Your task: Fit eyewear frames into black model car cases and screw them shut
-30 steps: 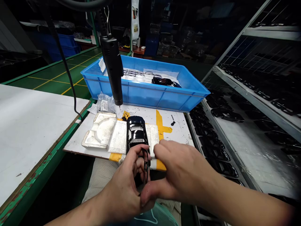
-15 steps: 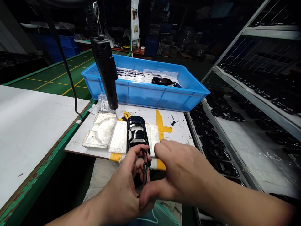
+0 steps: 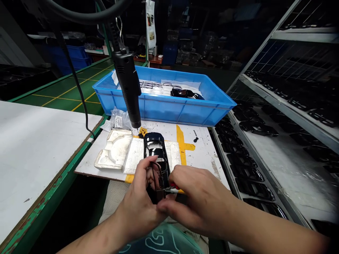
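My left hand (image 3: 144, 188) grips a thin dark frame-shaped plastic part (image 3: 158, 178) with a see-through middle, held up on edge in front of my lap. My right hand (image 3: 194, 194) is curled around a small red-handled tool (image 3: 173, 185). Its metal tip touches or nearly touches the edge of the part; fingers hide most of the handle, so the exact kind is unclear. Just beyond the hands, a glossy black model car body (image 3: 155, 144) lies on a white foam block (image 3: 134, 153), partly covered by my left fingers.
A black electric screwdriver (image 3: 127, 88) hangs over the board, bit down. A moulded foam piece (image 3: 113, 150) and a plastic bag (image 3: 119, 119) lie at left. Behind stands a blue bin (image 3: 169, 107) with frames and dark parts. Racks of black car bodies (image 3: 247, 171) line the right.
The part in my left hand has turned from edge-on to show more of its face. The red-handled tool has come into sight in my right hand. The view has shifted slightly.
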The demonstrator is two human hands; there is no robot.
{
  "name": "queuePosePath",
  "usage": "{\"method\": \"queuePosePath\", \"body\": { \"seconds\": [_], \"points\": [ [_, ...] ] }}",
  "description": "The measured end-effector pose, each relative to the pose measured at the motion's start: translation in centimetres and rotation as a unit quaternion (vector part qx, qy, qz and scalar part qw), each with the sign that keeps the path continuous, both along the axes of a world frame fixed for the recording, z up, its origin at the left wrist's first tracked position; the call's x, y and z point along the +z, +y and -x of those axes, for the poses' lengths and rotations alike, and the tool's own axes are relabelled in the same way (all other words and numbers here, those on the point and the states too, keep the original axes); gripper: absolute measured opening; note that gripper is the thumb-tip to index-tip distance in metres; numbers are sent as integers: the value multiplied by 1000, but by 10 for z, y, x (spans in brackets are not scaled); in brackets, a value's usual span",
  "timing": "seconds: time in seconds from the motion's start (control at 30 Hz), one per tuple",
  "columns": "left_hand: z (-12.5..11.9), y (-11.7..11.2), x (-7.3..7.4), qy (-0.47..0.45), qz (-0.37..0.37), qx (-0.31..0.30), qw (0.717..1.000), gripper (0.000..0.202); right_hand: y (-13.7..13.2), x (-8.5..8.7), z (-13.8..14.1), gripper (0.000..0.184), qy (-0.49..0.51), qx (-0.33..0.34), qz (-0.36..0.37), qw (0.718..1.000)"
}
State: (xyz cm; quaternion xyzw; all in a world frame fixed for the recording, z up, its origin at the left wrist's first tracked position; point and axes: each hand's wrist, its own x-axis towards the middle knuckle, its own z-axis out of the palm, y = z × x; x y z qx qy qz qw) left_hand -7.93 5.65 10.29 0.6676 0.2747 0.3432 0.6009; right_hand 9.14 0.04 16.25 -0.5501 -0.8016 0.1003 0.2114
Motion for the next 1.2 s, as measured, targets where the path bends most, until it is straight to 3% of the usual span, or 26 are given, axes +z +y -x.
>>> {"method": "queuePosePath", "body": {
  "seconds": [0.1, 0.17, 0.27, 0.37, 0.47, 0.57, 0.67, 0.73, 0.8, 0.9, 1.03, 1.2],
  "points": [
    [-1, 4, -5, 38, -124, 48, 990, 92, 2, 2, -8, 9, 12, 7, 46, 999],
    [2, 8, -3, 31, -165, 37, 985, 95, 4, 4, -18, 9, -18, 4, 42, 999],
    [12, 18, 7, 21, -106, -26, 994, 96, 9, 8, -34, 18, -104, 51, -53, 992],
    [18, 26, 23, 91, -21, -149, 984, 104, 13, 13, -39, 28, -181, 132, -177, 958],
    [12, 26, 34, 117, -27, -235, 965, 108, 16, 14, -36, 30, -207, 166, -241, 933],
    [1, 20, 37, 89, -92, -186, 974, 85, 16, 11, -39, 28, -199, 165, -267, 928],
    [-4, 14, 35, 84, -156, -133, 975, 76, 14, 7, -47, 21, -144, 116, -264, 947],
    [-4, 14, 35, 94, -183, -114, 972, 74, 11, 6, -51, 33, -94, 48, -224, 969],
    [-2, 15, 35, 102, -221, -94, 965, 73, 7, 6, -48, 57, -65, -19, -168, 984],
    [-2, 19, 34, 99, -290, -64, 950, 74, 3, 6, -33, 82, -74, -82, -128, 986],
    [-3, 20, 30, 89, -334, -48, 937, 70, 3, 6, -17, 86, -104, -135, -142, 975],
    [-1, 19, 29, 95, -350, -41, 931, 68, 5, 6, -17, 85, -138, -144, -144, 969]
  ]
}}
